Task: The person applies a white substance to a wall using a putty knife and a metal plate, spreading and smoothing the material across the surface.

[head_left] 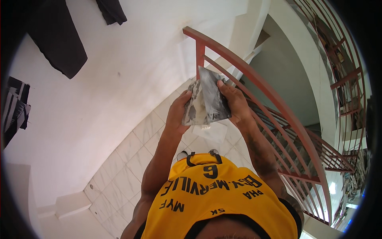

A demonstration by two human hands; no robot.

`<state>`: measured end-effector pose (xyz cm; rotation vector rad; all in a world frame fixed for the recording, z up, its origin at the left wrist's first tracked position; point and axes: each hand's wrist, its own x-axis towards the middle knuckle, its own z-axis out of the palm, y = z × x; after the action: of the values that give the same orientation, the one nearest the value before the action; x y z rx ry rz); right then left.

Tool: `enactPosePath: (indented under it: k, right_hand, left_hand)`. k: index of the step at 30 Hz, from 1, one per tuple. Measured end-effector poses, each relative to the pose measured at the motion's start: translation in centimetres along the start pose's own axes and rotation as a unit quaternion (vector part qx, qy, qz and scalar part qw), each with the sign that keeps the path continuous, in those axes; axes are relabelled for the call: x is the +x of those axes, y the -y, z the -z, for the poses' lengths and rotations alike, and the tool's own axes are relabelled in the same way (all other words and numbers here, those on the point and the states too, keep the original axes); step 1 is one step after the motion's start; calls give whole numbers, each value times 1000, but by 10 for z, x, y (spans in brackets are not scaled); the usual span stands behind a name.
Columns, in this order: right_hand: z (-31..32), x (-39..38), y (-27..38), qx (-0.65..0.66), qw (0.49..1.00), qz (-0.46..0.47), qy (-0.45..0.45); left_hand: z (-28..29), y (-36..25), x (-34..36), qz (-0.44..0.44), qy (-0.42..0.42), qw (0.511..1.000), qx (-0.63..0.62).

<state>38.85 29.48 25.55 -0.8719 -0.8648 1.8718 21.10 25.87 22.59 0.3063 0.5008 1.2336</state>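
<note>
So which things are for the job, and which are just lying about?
For the job:
- mottled flat piece, in the left grip
- grey, pale-smeared flat piece, in the right grip

Probably just there:
- large dark cloth
- red railing
- see-through sheet, low down, though I can't be sure

Bold black print ran right across the front of my yellow jersey (234, 209)! One big numeral (210, 171) stood out low down, near my waist; above it on my chest, a line of large capitals (209, 187) swept round in a curve! Smaller letter groups (172, 205) flanked left and right, and a tiny pair of letters (217, 211) sat just under my neckline (238, 218)!
</note>
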Motion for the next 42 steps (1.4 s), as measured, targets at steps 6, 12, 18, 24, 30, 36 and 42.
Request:
enactPosePath:
  k: [6,12,18,24,30,36,42]
  right_hand:
    - [14,-20,-10,-94,995,-18,11]
    - [33,-32,10,-122,990,66,-10]
    - [-9,-44,38,-327,878,343,-71]
    - [-30,-18,23,-528,629,570,15]
    - [8,3,-9,-609,543,575,54]
    - [40,-20,-16,-609,723,321,-63]
    - [1,-47,-7,29,989,131,-67]
  left_hand:
    - [9,-27,0,-38,-49,998,10]
    - [-1,-44,6,-81,-83,993,29]
    - [-4,-40,9,-98,-118,988,24]
    - [-3,-24,7,-231,-51,935,266]
    - [-9,-34,1,-132,-9,991,36]
    - [-11,-63,-1,-199,-89,971,96]
    - [-17,-54,4,-401,-157,846,314]
